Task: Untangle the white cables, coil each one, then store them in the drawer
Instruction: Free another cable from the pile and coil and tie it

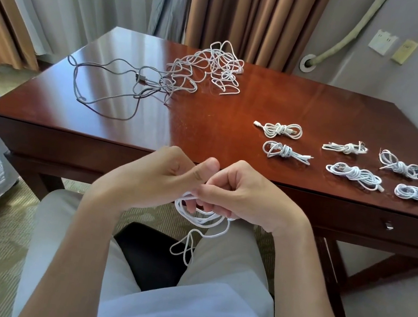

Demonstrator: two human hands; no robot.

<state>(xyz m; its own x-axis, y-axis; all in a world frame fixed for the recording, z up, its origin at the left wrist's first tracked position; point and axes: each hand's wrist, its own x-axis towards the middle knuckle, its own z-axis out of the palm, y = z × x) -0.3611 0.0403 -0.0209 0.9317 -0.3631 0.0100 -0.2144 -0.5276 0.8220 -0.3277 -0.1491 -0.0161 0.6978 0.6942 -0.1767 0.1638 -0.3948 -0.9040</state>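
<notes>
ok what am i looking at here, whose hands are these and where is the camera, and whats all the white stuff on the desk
There is no machine here: a person is doing the job with bare hands. The single picture comes from a wide-angle camera worn on their head, looking forward and down, so you see their own arms and lap.

The left hand and right hand meet in front of the wooden desk, both gripping one white cable that they are winding into loops; its loose end hangs over the lap.

On the desk, far side, lies a tangled pile of white cables that runs into some grey cables to its left. To the right sit the coiled cable bundles, already done. A small drawer knob shows on the desk's front.
</notes>
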